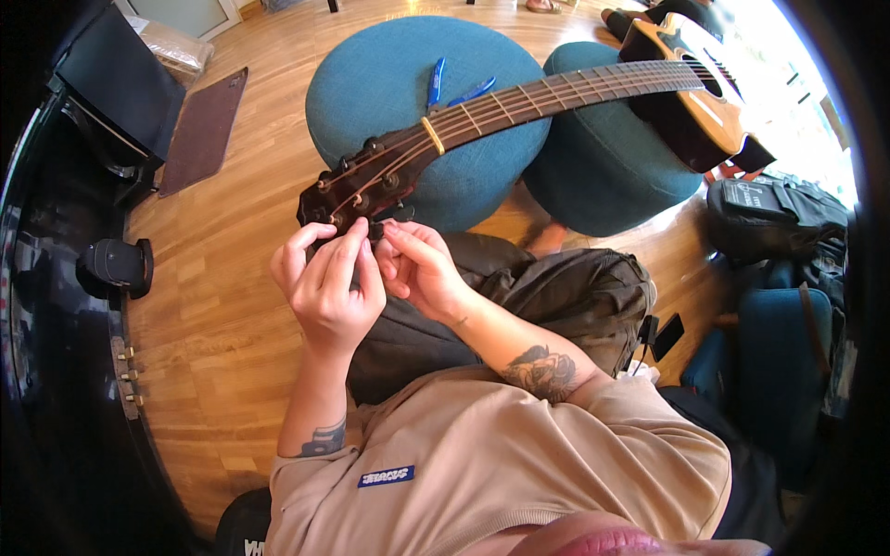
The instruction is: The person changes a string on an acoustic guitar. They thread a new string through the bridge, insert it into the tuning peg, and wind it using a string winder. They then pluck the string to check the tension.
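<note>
An acoustic guitar [723,104] lies across two blue ottomans, its neck pointing towards me and its dark headstock [372,163] above my lap. Several strings run over the pale nut [432,135] to the tuning posts. My left hand [334,278] is at the headstock's near edge, fingertips beside the lower posts. Close to its right, my right hand [421,267] has thumb and forefinger together by a tuning peg [402,212]. Whether either hand pinches a string end is too small to tell. Blue-handled pliers [437,83] lie opened on the larger ottoman [368,76], their jaws partly hidden by the neck.
A glossy black piano [62,347] stands at the left, with a black cap [115,264] on it. Dark bags [758,208] and a blue chair [786,347] are at the right. A dark mat [205,132] and a wrapped box [170,48] lie beyond. Another person's foot [542,5] shows at the top.
</note>
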The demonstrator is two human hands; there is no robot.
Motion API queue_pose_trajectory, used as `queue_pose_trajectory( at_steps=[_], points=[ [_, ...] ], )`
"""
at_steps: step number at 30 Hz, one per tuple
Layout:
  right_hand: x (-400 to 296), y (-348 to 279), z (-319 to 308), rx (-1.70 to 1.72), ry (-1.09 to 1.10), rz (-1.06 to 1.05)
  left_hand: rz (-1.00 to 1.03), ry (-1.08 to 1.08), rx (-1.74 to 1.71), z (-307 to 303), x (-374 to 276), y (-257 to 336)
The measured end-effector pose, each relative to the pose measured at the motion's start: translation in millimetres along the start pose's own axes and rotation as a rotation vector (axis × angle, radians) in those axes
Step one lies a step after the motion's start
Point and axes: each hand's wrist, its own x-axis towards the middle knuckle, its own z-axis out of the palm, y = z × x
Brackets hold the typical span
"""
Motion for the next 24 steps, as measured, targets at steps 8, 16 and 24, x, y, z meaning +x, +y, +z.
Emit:
queue_pose_trajectory(
  at_steps=[8,16,24],
  points=[
    [8,-11,-1,-0.087,-0.006,0.109,-0.042,0.01,-0.002,7,-10,12],
    [5,11,15,-0.73,0.351,-0.491,-0.06,0.059,-0.026,15,-21,6],
    [4,21,15,-0.91,0.36,-0.826,-0.002,0.17,-0.109,18,-26,1]
  ],
)
